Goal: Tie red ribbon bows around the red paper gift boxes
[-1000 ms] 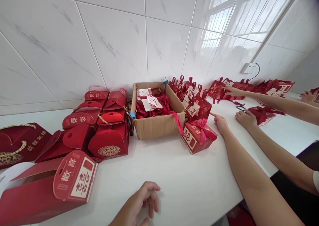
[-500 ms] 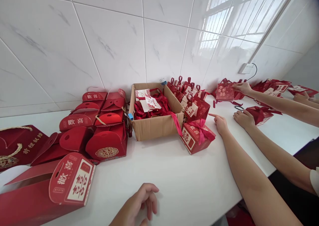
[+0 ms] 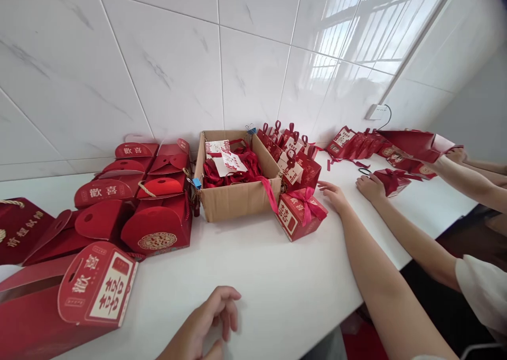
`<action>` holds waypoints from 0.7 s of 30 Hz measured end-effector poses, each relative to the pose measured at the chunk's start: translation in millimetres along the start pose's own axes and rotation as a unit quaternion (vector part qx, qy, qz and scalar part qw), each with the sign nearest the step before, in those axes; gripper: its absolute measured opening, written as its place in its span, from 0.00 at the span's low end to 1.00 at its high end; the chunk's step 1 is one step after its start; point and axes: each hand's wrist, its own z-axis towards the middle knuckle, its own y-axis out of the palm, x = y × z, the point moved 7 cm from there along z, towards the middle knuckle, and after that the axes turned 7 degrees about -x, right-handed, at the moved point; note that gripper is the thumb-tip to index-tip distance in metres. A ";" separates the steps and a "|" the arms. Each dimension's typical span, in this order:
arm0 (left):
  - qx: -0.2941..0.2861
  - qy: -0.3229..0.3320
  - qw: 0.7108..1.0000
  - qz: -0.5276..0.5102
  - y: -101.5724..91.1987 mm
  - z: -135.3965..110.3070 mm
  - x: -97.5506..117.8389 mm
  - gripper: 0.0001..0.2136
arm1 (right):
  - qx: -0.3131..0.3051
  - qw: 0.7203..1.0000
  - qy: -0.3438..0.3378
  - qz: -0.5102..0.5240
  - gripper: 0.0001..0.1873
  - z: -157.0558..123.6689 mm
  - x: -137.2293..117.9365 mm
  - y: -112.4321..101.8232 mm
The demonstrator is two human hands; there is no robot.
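Fingers of the left hand curl half-open over the table; the right hand, loosely extended, is beside a red double-happiness gift box — glossy pink-red bow on top — right of the cardboard carton.

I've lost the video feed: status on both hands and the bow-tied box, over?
Left hand empty, loosely open. Right hand beside the bow-tied box, apparently empty. Box on the white table. Co-worker's hand close by, farther right.

1 red box, tied with a pink bow, sits angled on the white table.
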 end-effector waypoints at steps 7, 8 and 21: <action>-0.006 -0.032 0.999 -0.002 0.0 4.0 1.7 0.23 | -0.061 0.996 -0.020 0.069 0.28 -23.2 -24.0 24.8; -0.010 -0.034 0.999 -0.004 0.1 4.8 2.5 0.22 | -0.051 0.995 -0.028 0.079 0.31 -25.0 -27.1 30.3; -0.010 -0.022 1.000 -0.004 -0.2 6.3 5.9 0.20 | 0.129 0.979 -0.038 0.156 0.25 -34.2 -25.8 34.5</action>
